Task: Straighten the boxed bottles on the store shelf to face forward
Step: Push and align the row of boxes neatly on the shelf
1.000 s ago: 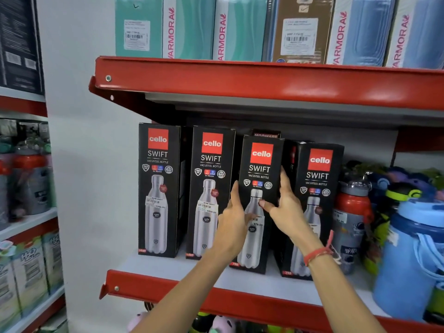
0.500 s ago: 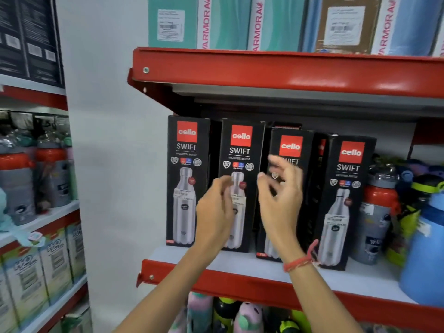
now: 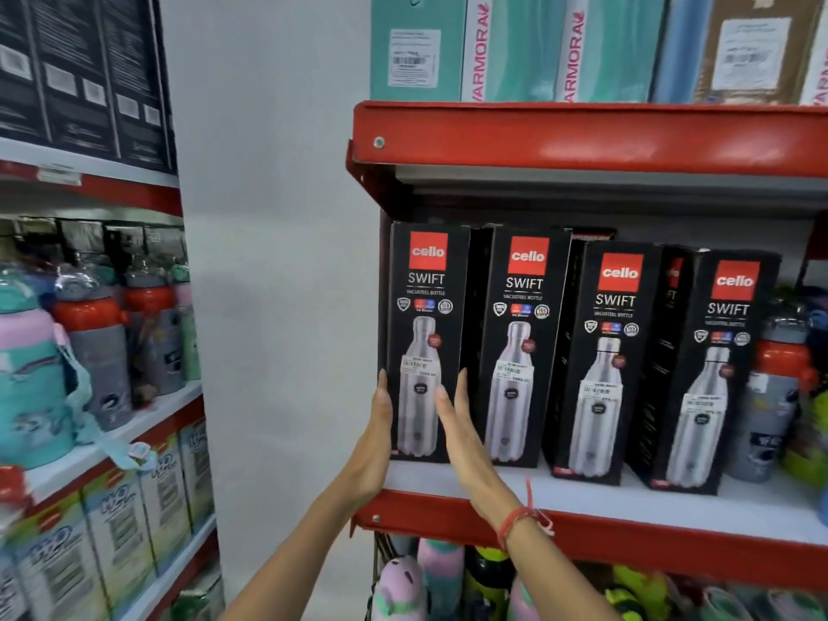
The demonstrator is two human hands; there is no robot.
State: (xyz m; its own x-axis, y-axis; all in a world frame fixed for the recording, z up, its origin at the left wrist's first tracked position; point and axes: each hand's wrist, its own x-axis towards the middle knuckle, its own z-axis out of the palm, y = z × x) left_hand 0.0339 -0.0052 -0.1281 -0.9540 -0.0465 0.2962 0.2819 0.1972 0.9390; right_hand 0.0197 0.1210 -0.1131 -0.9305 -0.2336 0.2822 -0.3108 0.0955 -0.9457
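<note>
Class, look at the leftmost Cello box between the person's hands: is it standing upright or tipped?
Upright. The leftmost Cello box stands on the shelf, its edges vertical, with the left hand and right hand flat against its sides.

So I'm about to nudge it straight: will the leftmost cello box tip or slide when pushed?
The leftmost cello box is tall and narrow, so a high push may tip it. Both hands flank it low, which probably favours sliding. Its cardboard looks stiff.
</note>
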